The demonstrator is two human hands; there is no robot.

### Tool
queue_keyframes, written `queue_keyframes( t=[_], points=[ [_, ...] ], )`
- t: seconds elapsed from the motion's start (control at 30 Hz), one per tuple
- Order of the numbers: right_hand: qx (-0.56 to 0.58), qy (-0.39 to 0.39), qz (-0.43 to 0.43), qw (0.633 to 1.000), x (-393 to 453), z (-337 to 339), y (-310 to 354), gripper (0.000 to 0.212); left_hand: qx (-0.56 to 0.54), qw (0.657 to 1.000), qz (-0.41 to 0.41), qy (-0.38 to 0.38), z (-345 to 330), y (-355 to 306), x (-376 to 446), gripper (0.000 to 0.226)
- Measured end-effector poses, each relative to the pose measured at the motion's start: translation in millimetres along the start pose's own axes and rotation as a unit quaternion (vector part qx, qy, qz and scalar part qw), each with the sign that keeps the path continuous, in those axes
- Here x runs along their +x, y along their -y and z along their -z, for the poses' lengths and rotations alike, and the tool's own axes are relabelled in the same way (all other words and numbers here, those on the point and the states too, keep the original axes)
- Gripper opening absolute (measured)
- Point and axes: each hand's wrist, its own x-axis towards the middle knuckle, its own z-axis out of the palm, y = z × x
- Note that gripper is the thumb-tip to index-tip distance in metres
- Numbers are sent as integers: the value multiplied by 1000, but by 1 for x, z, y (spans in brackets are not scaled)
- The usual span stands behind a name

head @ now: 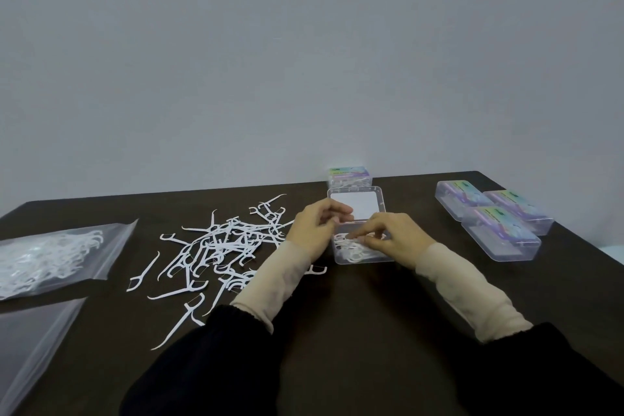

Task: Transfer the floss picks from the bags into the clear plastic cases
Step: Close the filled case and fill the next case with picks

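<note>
2 hands work over an open clear case (363,255) near the middle of the dark surface (371,331). The case's lid (357,204) is swung back on the far side, showing a white rectangle inside it, and white floss picks lie in the case's tray. The left hand (315,230) has its fingers curled at the case's far left edge, where lid and tray meet; whether they actually grip the rim or a pick cannot be told. The right hand (396,235) reaches over the tray with its fingers (366,238) bent down onto the picks inside, apparently pinching or pressing one, though the exact hold is too small to make out.

Left of the case, a loose heap of floss picks (219,246) is scattered across the surface, with stray ones lying nearer the person. At the far left sits a clear bag (50,260) with picks inside it, and a second, flat bag (37,331) lies just in front of it.

1 closed case (349,176) with a coloured label stands right behind the open lid. 3 more closed, labelled cases (493,219) are grouped together to the right, near the surface's far right corner.
</note>
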Motion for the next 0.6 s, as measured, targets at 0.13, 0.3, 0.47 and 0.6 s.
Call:
queue_keyframes(
  t=[0.13,0.3,0.47,0.6],
  points=[
    [-75,0,-23,997,-6,4,7,32,13,1000,7,7,4,3,-6,22],
    [-195,-7,-21,981,-16,5,18,45,36,999,-4,19,-1,3,-9,25],
    [-180,-38,-5,983,-18,1,21,40,53,998,-12,9,0,1,-11,34],
    [-136,-69,30,988,-20,-3,27,30,49,999,-14,11,10,-5,-18,35]
  ],
)
